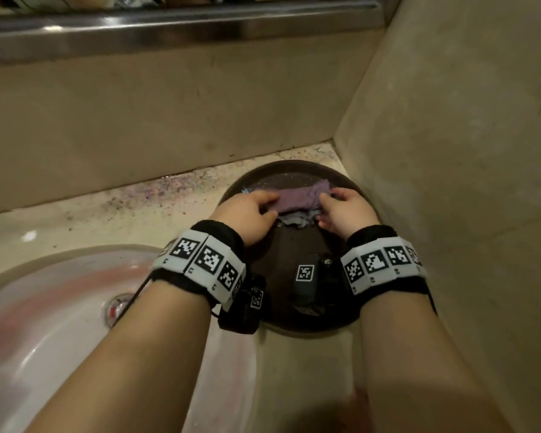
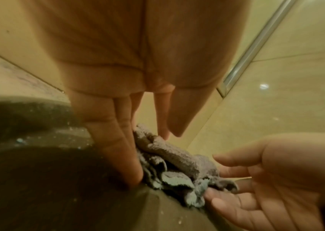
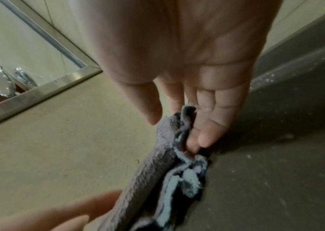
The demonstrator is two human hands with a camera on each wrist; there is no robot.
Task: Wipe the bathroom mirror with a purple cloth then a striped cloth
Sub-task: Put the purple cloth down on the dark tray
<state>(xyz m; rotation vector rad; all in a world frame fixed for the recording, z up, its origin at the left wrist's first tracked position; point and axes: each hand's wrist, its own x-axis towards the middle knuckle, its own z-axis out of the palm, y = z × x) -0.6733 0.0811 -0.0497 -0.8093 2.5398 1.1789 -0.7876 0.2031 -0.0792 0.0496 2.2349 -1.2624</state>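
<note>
A folded purple cloth [image 1: 300, 197] lies on a striped blue-grey cloth [image 1: 294, 220] in a dark round tray [image 1: 294, 301] on the counter. My left hand [image 1: 263, 207] touches the cloths' left end with straight fingers [image 2: 118, 148]. My right hand [image 1: 328, 209] touches the right end, its fingers [image 3: 209, 128] straight and its thumb apart. Close up, the purple cloth [image 3: 147, 171] runs beside the striped cloth [image 3: 187, 179], and the purple cloth [image 2: 175, 156] lies between both hands. The mirror's metal frame [image 1: 181, 23] runs along the top.
A white sink [image 1: 44, 307] with a drain lies left of the tray. Beige tiled walls close in behind and on the right [image 1: 450, 151]. The speckled counter [image 1: 138, 201] runs between sink and back wall.
</note>
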